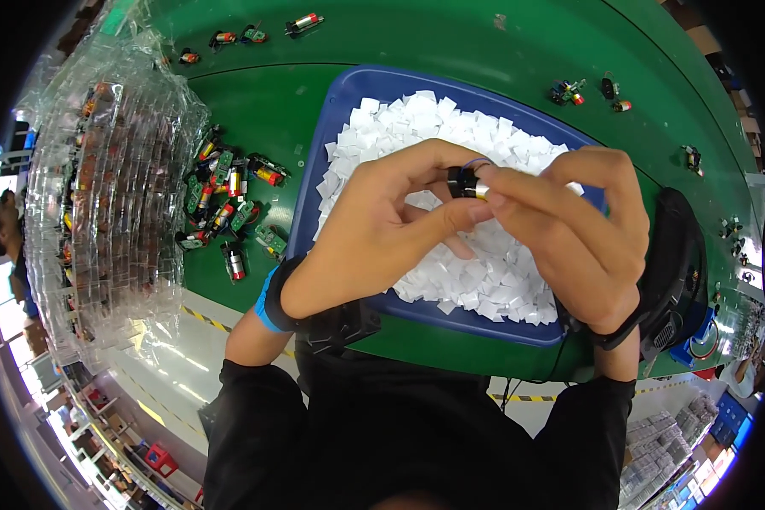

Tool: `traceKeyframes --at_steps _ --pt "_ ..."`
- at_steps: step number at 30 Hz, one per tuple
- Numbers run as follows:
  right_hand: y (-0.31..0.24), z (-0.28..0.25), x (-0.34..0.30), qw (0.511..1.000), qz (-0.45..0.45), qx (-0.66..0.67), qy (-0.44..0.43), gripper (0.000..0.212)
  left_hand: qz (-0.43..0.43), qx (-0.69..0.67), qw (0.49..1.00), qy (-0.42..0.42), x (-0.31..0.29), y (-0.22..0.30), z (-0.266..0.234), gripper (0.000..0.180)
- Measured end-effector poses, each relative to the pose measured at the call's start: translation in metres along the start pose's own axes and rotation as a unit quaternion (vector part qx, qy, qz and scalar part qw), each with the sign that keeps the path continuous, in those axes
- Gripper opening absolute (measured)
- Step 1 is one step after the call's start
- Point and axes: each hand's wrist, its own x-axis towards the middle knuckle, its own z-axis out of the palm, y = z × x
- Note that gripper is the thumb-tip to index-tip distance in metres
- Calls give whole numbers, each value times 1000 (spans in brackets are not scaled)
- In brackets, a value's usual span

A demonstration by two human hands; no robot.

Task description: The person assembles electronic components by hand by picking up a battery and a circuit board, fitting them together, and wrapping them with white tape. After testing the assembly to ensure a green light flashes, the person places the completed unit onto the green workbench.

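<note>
Cylindrical component (465, 182), black at one end with a pale band beside it, is held above the blue tray (336, 110), over the white pieces (476, 280) heaped inside. My left hand (382, 212) is closed on its black end, between thumb and fingers. My right hand (582, 234) pinches the pale end between thumb and forefinger, and those fingertips hide the rest of it. A thin wire (479, 160) bends up from the black end, near my right fingers.

Left of the tray, on the green table (263, 102), lies a loose cluster of red and yellow cylinders (268, 175) and green circuit boards (271, 239). Farther left of the tray stands a tall stack of clear plastic packaging (110, 212). Another red-and-silver cylinder (304, 25) lies beyond the tray's far left corner. Just right of the tray sits a long black object (673, 246).
</note>
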Motion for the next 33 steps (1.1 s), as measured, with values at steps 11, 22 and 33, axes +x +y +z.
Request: traceKeyframes --at_steps 11,22,33 --pt "-14 -6 -5 906 304 290 -52 21 112 47 992 36 -4 2 1 37" --pt "-13 7 -4 849 351 394 26 14 190 168 959 125 -5 0 5 37" --pt "-16 16 -14 928 291 231 20 21 198 252 938 135 -14 -3 5 24"
